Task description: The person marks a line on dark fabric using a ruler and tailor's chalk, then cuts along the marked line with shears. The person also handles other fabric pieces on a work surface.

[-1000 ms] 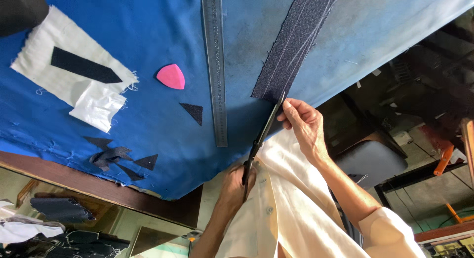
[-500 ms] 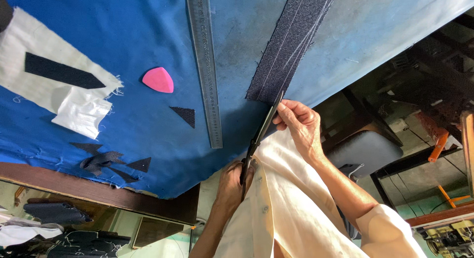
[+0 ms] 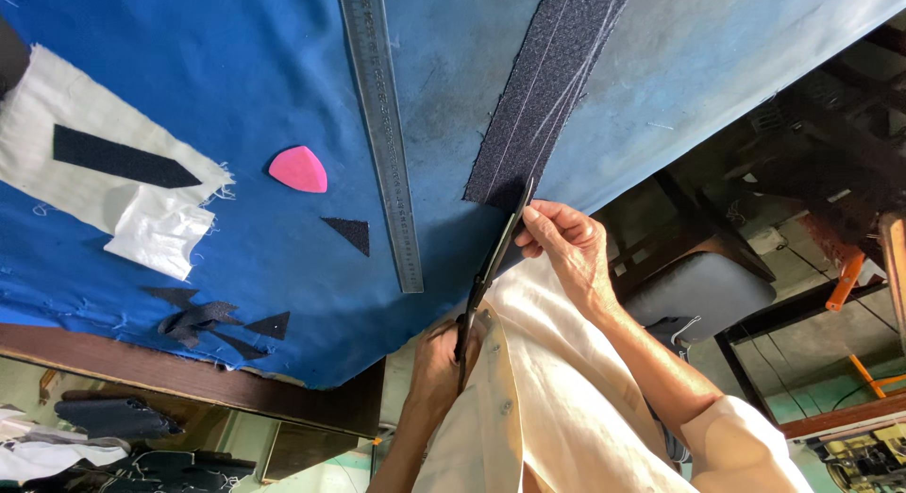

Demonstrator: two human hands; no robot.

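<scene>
A long dark navy fabric strip (image 3: 552,87) with chalk lines lies on the blue table cover (image 3: 236,78). My right hand (image 3: 566,248) pinches the strip's near end at the table edge. My left hand (image 3: 439,361) grips the handles of black scissors (image 3: 495,257). Their blades point up along the strip's near end. My cream shirt (image 3: 538,399) fills the space between my arms and hides part of the left hand.
A steel ruler (image 3: 382,125) lies left of the strip. Further left are a pink tailor's chalk (image 3: 299,168), a small dark triangle (image 3: 351,231), cream cloth pieces (image 3: 104,163) and dark scraps (image 3: 203,318). A grey stool (image 3: 703,290) stands below on the right.
The view has drifted, so the table items sit further left in the picture. Both hands keep their hold at the strip's near end, and the scissors stay there.
</scene>
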